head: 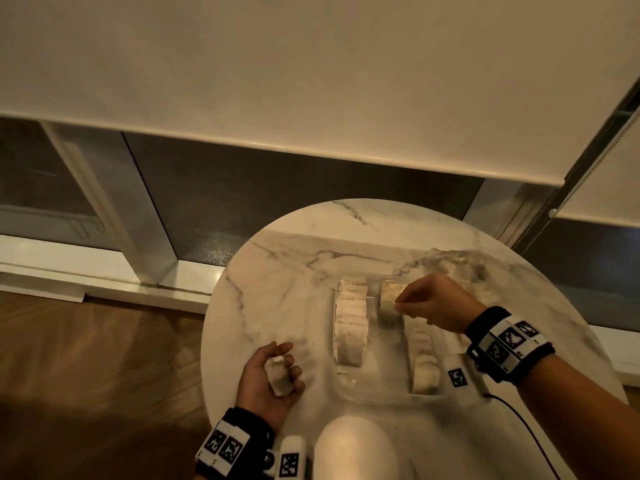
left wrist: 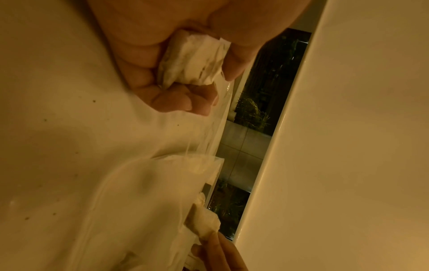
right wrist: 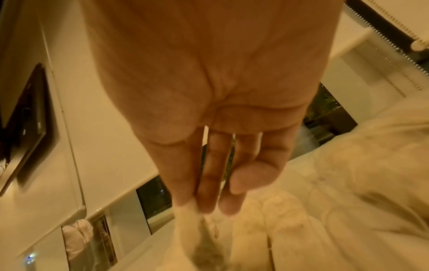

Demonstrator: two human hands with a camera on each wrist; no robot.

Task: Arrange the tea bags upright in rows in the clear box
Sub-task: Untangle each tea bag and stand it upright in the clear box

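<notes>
Over the clear box (head: 349, 379), right hand (head: 436, 303) pinches a pale tea bag (head: 389, 301) (left hand (head: 270, 379) clutches several).

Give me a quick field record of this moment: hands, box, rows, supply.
left hand: palm up beside the box, fingers curled round a small stack of tea bags
right hand: over the box, pinching one tea bag at the middle row's far end
clear box: on the marble table
rows: left row full; others partly filled
supply: cannot tell
</notes>
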